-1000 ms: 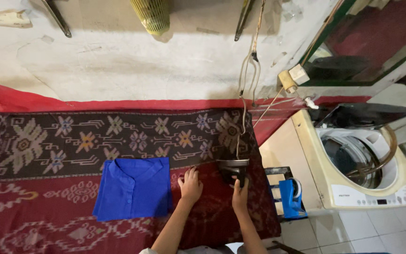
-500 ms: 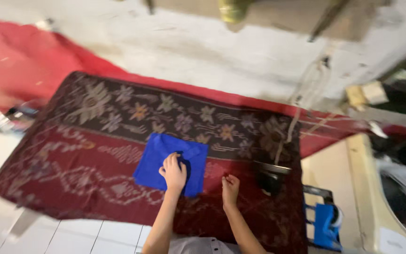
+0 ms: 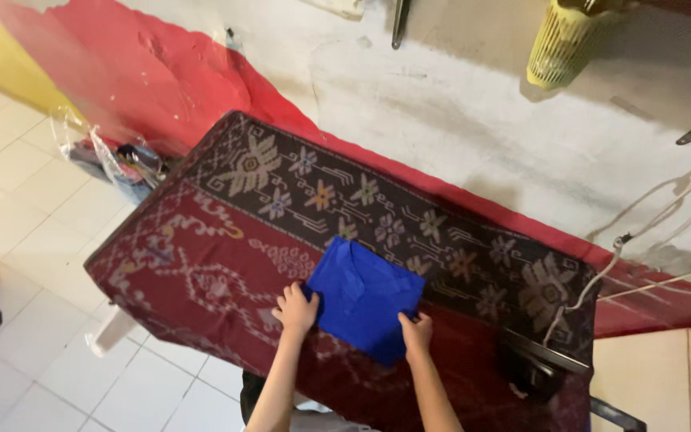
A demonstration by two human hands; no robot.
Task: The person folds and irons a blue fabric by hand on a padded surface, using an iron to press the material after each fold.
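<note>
Blue folded shirt [image 3: 364,298] lies near the front edge of the counter [image 3: 201,256], which is draped in a dark red patterned cloth. Left hand [image 3: 296,309] and right hand [image 3: 417,330] each close a grip on a near corner of it. Farther right stands a dark iron [image 3: 533,370] (its cord runs up the white wall [image 3: 473,104]). White tiled floor [image 3: 17,240] lies left. Half a second ago the left hand rested on top of the shirt and the right on bare cloth.

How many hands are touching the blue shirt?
2. The left hand is on the near left edge of the folded blue shirt, and the right hand is on its near right corner.
</note>
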